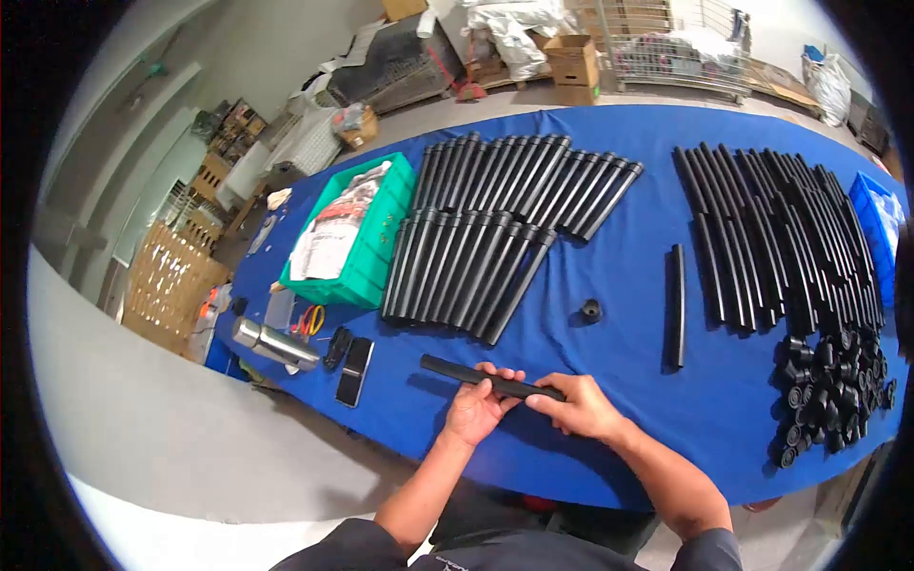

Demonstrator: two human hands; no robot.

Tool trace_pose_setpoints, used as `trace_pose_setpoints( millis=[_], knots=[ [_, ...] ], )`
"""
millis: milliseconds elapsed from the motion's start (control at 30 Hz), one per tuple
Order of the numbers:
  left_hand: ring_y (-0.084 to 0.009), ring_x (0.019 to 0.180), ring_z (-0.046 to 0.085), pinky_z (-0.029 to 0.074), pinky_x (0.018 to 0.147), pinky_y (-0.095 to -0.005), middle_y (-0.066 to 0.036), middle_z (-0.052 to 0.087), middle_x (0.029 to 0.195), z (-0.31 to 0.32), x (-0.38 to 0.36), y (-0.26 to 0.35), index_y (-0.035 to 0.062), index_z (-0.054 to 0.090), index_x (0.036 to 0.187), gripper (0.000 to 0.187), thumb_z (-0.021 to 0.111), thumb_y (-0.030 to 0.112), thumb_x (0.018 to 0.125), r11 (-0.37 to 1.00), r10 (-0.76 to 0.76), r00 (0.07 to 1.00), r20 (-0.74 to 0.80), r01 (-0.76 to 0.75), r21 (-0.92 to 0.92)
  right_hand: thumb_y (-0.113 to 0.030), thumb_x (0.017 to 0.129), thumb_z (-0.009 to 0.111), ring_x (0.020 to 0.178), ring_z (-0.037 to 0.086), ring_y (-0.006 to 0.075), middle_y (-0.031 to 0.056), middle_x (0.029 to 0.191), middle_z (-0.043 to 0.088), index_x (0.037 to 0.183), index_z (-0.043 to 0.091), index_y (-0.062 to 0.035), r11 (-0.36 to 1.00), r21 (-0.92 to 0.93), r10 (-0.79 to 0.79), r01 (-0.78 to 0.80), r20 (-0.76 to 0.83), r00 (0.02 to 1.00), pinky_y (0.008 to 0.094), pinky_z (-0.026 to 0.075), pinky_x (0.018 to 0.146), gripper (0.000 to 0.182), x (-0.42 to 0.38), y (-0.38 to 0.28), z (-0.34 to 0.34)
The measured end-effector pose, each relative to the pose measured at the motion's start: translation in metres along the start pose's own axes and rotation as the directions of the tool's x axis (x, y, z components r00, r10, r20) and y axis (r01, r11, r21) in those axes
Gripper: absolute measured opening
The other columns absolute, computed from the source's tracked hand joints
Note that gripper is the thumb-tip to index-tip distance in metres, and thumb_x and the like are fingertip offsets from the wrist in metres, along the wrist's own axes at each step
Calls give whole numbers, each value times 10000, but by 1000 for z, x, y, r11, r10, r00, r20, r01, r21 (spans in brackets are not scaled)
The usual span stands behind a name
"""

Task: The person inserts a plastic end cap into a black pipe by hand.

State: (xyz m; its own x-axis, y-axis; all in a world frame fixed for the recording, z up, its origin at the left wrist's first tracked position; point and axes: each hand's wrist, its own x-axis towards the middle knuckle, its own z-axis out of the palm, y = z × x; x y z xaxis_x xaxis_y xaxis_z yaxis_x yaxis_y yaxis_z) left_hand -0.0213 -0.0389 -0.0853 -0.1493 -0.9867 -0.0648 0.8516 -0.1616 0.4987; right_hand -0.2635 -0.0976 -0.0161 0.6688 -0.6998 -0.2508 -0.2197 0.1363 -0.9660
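Note:
A black tube (pixel 449 368) lies across both my hands over the front of the blue-covered table. My left hand (pixel 476 411) holds its middle from below, with the thumb on top. At the tube's right end, my right hand (pixel 583 409) is closed around it and hides that end. Beyond my hands, a single black cap (pixel 591 310) sits on the cloth. To the right, one loose black tube (pixel 676 306) lies by itself. Farther right is a pile of small black caps (pixel 826 395).
Rows of capped black tubes (pixel 466 271) lie beyond my hands, and more tubes (pixel 762 238) lie at the right. A green crate (pixel 388 249) with printed sheets stands at the left. Nearby are a steel flask (pixel 276 344), a phone (pixel 353 373), scissors (pixel 310 322) and a blue bin (pixel 874 224) far right.

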Motion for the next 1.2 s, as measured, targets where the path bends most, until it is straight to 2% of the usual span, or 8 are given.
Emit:
trace_pose_setpoints(
  millis=[133,333,500,667,767,967,1067,1200],
  knots=[
    [-347,1347,524,466,1108,-558,-146,650,1286,10,2,-1,94,631,1195,222,654,122,976,1000,-6,998,-58,6,3,-263,895,760,761,712,292,190,885,705,1155,679,-1,716,-491,-631,497,-149,762,383,551,623,378,14,29,11],
    [-337,1342,535,442,1126,-543,-137,669,1261,2,2,-1,104,639,1179,210,663,156,977,999,-15,1000,-12,15,-37,-213,865,769,837,683,384,226,950,687,1114,676,2,986,42,159,-160,28,987,437,551,732,343,4,-6,1],
    [-316,1357,528,450,1136,-489,-145,641,1311,10,4,0,124,608,1196,175,587,161,1027,999,-33,999,3,33,-39,-193,868,772,758,704,315,195,864,688,1122,671,27,749,-481,-592,456,-176,787,409,549,675,351,11,24,17],
    [-323,1363,519,460,1124,-500,-149,631,1330,5,4,-2,117,616,1195,178,593,160,1024,997,-10,1000,19,11,-73,-125,847,774,763,693,331,191,865,683,1116,669,32,997,49,59,-57,-45,997,404,548,682,329,2,-3,7],
    [-328,1366,514,468,1119,-505,-149,630,1329,2,6,-2,115,620,1191,180,602,158,1018,996,-24,1000,11,25,-81,-134,839,788,734,695,290,173,821,676,1121,671,30,658,-586,-662,474,-148,735,392,549,669,346,10,22,14],
    [-324,1362,519,453,1129,-510,-144,634,1319,-1,5,-3,128,614,1178,159,594,155,1022,998,-19,999,30,20,-66,-102,811,781,841,669,390,207,924,677,1105,665,16,982,106,157,-156,0,988,430,539,762,338,3,-5,5],
    [-333,1362,517,458,1120,-516,-142,636,1315,9,5,-2,126,611,1187,179,613,152,1009,998,-26,1000,1,26,-55,-129,850,773,701,693,285,156,831,688,1100,659,37,661,-553,-677,507,-148,721,384,558,654,321,13,24,14],
    [-345,1366,511,456,1116,-531,-141,629,1332,3,4,-1,131,606,1205,205,624,143,1001,998,-19,999,51,22,-60,-128,861,764,673,689,267,148,815,685,1096,659,39,870,-302,-449,391,-156,880,369,554,606,306,11,18,11]
  ],
)
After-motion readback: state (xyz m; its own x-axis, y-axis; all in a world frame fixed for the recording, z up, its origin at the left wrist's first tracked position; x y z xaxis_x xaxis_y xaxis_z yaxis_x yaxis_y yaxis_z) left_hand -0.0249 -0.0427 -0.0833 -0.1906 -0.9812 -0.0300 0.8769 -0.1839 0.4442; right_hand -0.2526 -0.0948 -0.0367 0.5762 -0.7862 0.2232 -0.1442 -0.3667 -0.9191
